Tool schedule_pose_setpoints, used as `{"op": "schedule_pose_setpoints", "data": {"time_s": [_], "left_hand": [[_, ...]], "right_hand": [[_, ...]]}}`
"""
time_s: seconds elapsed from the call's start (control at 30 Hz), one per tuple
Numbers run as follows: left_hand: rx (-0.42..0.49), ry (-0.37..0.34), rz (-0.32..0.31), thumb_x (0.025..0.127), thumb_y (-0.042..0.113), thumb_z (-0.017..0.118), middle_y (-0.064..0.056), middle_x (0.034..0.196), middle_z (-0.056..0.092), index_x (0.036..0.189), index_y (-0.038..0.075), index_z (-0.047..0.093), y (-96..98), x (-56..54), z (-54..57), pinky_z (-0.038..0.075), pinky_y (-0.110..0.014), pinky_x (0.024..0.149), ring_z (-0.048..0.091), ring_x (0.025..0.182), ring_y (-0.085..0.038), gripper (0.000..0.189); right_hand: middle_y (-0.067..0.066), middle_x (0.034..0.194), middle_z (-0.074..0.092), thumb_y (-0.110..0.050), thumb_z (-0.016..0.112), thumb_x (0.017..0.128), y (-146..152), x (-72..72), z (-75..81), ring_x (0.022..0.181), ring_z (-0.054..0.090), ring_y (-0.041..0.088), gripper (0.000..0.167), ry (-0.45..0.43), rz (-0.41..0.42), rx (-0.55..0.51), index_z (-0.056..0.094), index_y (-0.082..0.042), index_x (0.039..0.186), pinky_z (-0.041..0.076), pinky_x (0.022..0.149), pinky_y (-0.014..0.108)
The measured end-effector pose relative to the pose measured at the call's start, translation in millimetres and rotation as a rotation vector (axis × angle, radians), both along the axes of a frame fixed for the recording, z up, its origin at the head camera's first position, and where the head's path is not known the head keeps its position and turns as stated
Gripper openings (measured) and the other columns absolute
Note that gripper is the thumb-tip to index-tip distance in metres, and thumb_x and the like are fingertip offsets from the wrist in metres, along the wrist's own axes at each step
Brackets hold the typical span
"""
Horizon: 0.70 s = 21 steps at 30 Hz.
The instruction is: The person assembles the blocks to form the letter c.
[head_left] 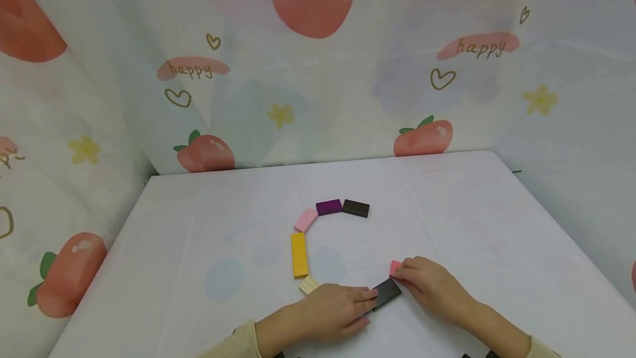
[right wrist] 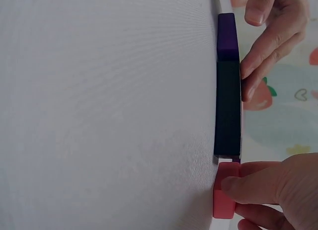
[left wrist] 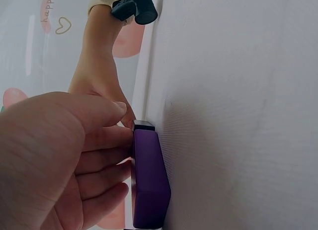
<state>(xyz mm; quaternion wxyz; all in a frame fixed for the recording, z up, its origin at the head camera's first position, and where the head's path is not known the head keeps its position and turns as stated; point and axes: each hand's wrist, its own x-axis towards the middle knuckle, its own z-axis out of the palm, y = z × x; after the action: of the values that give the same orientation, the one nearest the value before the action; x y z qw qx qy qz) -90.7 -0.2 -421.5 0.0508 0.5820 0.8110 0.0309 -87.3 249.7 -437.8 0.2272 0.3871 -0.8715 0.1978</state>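
My right hand (head_left: 432, 286) pinches a small coral-pink block (right wrist: 223, 190) between thumb and fingers, at the far right end of a black block (head_left: 386, 294). The black block lies flat on the table, end to end with a purple block (left wrist: 150, 175). Over these two reaches my left hand (head_left: 335, 311), its fingertips resting on top of them and its thumb held apart. Most of the purple block is hidden under the left hand in the head view. Just beyond that hand, a cream block (head_left: 308, 284) is partly covered.
The blocks form a curve on the white table (head_left: 238, 220). Past the cream block come a yellow block (head_left: 300, 256), a light pink block (head_left: 305, 219), a second purple block (head_left: 329, 207) and a dark block (head_left: 355, 208). A printed cloth (head_left: 318, 93) hangs behind.
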Motion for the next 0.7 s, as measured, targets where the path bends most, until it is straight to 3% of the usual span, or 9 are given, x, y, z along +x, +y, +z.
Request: {"op": "schedule_pose_setpoints", "data": {"time_s": [0.7], "left_hand": [[0.013, 0.005, 0.004, 0.098, 0.034, 0.041, 0.005, 0.136, 0.046, 0.130, 0.013, 0.054, 0.9, 0.4, -0.4, 0.031, -0.015, 0.098, 0.037, 0.124, -0.001, 0.041]], "right_hand": [[-0.010, 0.078, 0.055, 0.003, 0.077, 0.061, 0.1, 1.3, 2.2, 0.070, 0.051, 0.006, 0.026, -0.027, 0.014, 0.003, 0.071, -0.009, 0.083, 0.045, 0.064, 0.018]]}}
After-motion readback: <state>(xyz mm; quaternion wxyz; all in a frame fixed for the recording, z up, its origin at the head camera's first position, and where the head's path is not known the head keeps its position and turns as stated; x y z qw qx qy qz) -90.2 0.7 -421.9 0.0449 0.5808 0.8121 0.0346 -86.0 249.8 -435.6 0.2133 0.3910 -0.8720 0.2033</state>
